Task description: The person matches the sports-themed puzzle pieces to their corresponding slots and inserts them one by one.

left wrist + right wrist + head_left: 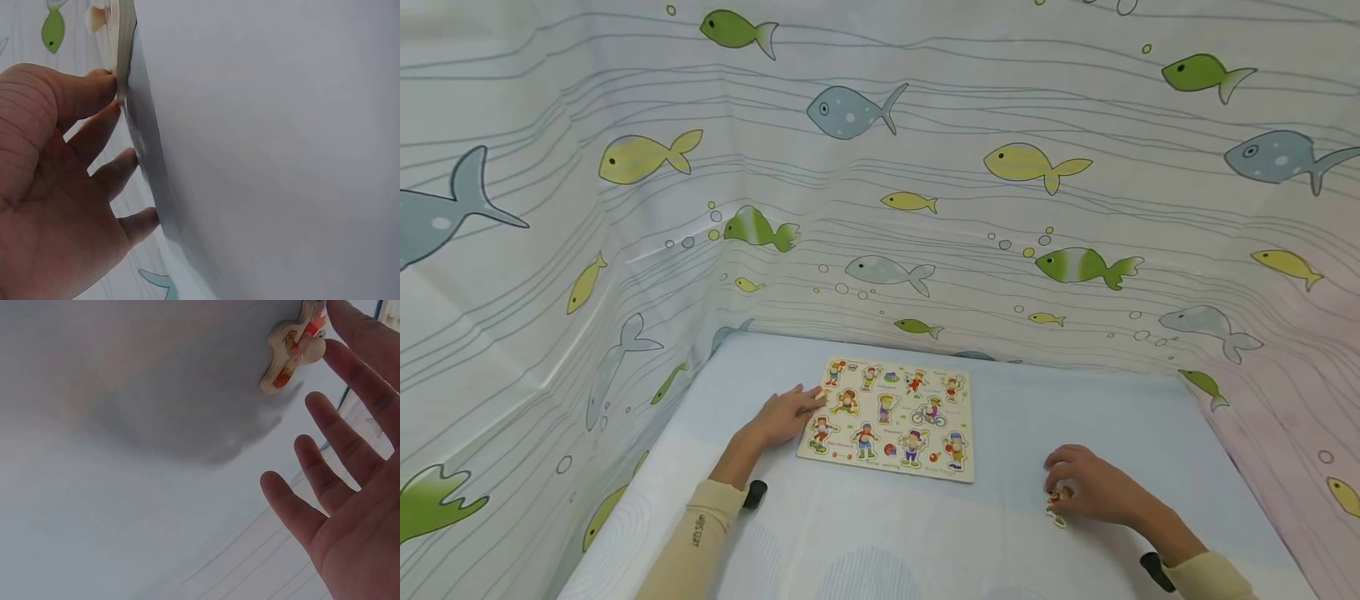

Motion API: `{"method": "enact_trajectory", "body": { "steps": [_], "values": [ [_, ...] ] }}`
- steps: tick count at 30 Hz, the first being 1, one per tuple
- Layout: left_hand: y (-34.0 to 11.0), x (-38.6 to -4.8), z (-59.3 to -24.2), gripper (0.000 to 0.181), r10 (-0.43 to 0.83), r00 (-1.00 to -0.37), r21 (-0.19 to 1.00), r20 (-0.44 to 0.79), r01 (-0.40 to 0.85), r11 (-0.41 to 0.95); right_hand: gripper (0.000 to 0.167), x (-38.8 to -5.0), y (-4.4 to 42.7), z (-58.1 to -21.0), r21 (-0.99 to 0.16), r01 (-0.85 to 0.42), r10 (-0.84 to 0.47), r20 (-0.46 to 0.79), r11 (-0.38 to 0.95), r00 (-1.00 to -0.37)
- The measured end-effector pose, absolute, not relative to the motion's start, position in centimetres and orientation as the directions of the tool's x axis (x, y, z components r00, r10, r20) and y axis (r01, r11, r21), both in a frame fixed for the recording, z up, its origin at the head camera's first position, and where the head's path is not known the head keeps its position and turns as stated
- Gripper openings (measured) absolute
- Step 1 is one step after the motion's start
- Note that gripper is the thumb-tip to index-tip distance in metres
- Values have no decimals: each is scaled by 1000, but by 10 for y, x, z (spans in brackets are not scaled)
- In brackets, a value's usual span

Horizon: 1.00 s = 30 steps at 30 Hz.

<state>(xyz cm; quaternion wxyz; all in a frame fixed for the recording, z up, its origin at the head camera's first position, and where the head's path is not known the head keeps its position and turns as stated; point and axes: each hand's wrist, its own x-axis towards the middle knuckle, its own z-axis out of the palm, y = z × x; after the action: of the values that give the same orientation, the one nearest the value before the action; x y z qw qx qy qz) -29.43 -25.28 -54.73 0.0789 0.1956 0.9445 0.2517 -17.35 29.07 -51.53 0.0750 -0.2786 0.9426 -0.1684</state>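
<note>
A wooden puzzle board [887,421] with several knobbed sports figures lies flat on the light blue tabletop. At its left edge is my left hand [786,414]; in the left wrist view the thumb [90,94] touches the board's side, and other fingertips rest against the table. Well to the right of the board, my right hand [1093,487] pinches a small wooden puzzle piece [1057,519] with thumb and index finger. That puzzle piece [284,359] has a round pale knob and red and orange colouring. The other right fingers stretch out, spread apart. Part of the piece is hidden.
White sheeting [880,233] printed with fish rises behind the table and along both sides. A pale cloth covers the tabletop [880,533]. Each wrist carries a small black device [756,495] by the cuff.
</note>
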Motion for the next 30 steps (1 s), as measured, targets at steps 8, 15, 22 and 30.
{"method": "enact_trajectory", "body": {
  "steps": [8,15,22,30],
  "values": [
    [-253,-295,-546,38,410,-911,497,-47,334,801,20,-168,294,-514,-363,-459,-502,-28,811,-865],
    [-252,-293,-547,37,409,-911,508,-52,329,796,23,-165,299,-518,-338,-420,-455,-29,842,-890],
    [-252,-294,-548,37,405,-913,515,-46,326,793,25,-164,300,-522,-356,-444,-481,-19,822,-876],
    [-252,-294,-549,37,401,-915,514,-47,321,795,22,-164,299,-520,-383,-420,-476,-59,822,-877]
  ]
}}
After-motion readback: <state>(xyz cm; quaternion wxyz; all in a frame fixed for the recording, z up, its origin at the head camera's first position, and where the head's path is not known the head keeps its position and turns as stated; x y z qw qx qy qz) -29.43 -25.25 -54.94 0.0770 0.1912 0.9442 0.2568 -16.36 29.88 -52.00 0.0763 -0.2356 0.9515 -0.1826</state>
